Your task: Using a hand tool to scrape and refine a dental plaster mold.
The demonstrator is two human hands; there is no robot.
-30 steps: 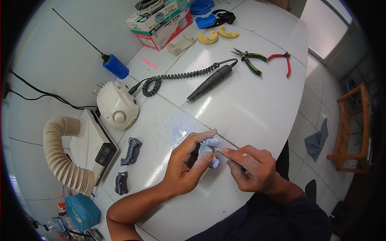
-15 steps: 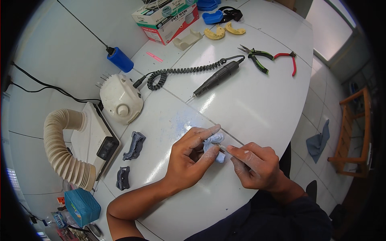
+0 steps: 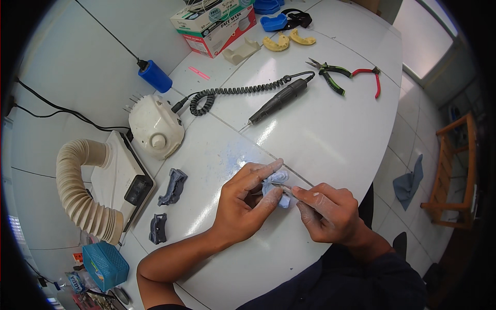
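My left hand (image 3: 245, 199) is closed round a pale blue plaster dental cast (image 3: 283, 200), its fingers on the far side and thumb on the near side. Much of the cast lies hidden behind the fingers. In my right hand (image 3: 330, 212) is a slim metal carving tool (image 3: 285, 187), its handle mostly covered by the fist and its tip against the cast. Whitish dust coats the fingers of both hands. Left of them, two dark grey curved moulds (image 3: 172, 187) lie on the white table (image 3: 310, 150), with blue powder scattered beyond the left hand.
A black rotary handpiece (image 3: 279, 101) lies beyond my hands, its coiled cord running to a white control unit (image 3: 156, 126). Pliers (image 3: 330, 75) and yellow casts (image 3: 276, 42) are farther back. A dust extractor with ribbed hose (image 3: 77, 191) and a blue basket (image 3: 106, 266) stand left.
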